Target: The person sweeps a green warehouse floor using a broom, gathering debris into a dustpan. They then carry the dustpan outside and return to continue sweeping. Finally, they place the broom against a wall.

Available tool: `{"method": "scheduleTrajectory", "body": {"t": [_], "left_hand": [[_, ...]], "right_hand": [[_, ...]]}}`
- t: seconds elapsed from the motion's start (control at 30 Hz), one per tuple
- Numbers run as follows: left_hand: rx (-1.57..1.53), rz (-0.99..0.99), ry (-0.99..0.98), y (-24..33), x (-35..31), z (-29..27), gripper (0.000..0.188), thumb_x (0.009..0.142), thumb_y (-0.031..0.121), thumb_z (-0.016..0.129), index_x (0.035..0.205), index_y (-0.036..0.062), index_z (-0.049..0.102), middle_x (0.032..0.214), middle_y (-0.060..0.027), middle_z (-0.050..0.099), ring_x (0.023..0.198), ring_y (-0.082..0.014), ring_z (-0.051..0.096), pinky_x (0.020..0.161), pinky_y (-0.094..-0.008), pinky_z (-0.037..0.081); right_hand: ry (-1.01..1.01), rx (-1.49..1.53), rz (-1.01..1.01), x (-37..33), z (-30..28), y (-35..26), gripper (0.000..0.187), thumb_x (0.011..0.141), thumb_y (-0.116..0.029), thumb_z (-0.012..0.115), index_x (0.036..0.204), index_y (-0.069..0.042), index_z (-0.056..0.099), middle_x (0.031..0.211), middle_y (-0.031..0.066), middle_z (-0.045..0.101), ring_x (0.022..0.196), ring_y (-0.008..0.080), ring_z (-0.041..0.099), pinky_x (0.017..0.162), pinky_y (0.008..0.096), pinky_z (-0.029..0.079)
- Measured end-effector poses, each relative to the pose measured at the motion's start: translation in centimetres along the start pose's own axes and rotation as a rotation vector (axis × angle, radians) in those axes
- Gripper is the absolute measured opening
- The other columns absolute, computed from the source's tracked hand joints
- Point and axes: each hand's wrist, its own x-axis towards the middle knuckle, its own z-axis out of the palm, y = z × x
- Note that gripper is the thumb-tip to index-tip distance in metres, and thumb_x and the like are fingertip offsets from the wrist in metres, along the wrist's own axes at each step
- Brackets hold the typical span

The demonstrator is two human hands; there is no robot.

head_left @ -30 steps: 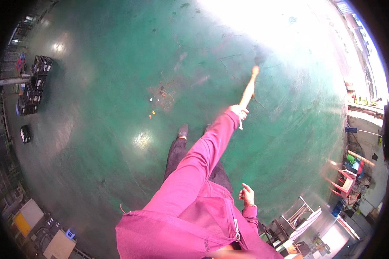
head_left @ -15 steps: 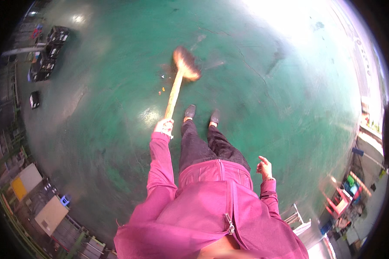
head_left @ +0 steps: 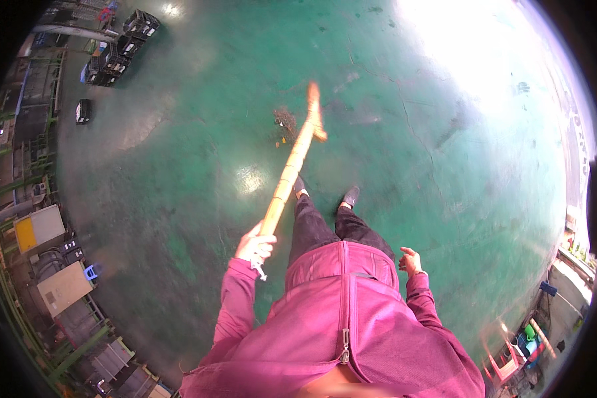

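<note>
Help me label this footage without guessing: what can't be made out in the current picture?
All in the head view:
Broom head: blurred, so its bristles, and whether they touch the green floor, are unclear.
Left shoe: partly hidden by the broom handle.
Left hand: its palm is hidden by its own fingers and the handle.
Debris pile: bits too small to identify.
Floor, upper right: washed out by glare.

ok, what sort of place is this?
Likely a factory or warehouse floor, though I can't tell which: a wide, scuffed green floor, stacked black crates at upper left, and green metal framing along the left side.
</note>
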Motion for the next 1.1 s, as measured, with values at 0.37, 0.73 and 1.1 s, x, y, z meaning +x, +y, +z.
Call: {"method": "scheduleTrajectory", "body": {"t": [0.37, 0.73, 1.1], "left_hand": [[-0.100, -0.236, -0.134, 2.3, 10.6, -4.4, 0.039, 0.073, -0.006, 0.053, 0.109, 0.0001, 0.039, 0.068, -0.0103, 0.048, 0.036, -0.0064, 0.035, 0.030, -0.0168, 0.029], [0.354, -0.020, 0.204, 15.7, 8.5, -11.0, 0.078, 0.065, -0.017, 0.055, 0.132, 0.0110, 0.027, 0.066, -0.0050, 0.043, 0.039, -0.0096, 0.037, 0.034, -0.0240, 0.029], [0.589, 0.006, 0.009, 15.3, 5.3, -14.9, 0.073, 0.068, -0.013, 0.053, 0.131, 0.0164, 0.032, 0.066, -0.0075, 0.052, 0.040, -0.0098, 0.043, 0.035, -0.0237, 0.033]], "right_hand": [[0.095, 0.147, -0.242, -4.7, 1.9, -4.7, 0.038, 0.080, -0.007, 0.038, 0.115, -0.012, 0.050, 0.064, 0.0017, 0.050, 0.050, 0.0123, 0.049, 0.045, 0.0289, 0.046], [0.019, 0.031, 0.033, -6.1, 9.0, 0.2, 0.044, 0.071, -0.004, 0.040, 0.113, -0.010, 0.051, 0.063, 0.0066, 0.054, 0.049, 0.0164, 0.052, 0.045, 0.0312, 0.046], [0.036, 0.017, -0.126, -3.8, 14.6, -8.8, 0.047, 0.069, -0.002, 0.037, 0.114, -0.007, 0.049, 0.060, 0.0055, 0.050, 0.047, 0.0155, 0.049, 0.043, 0.0303, 0.045]]}}
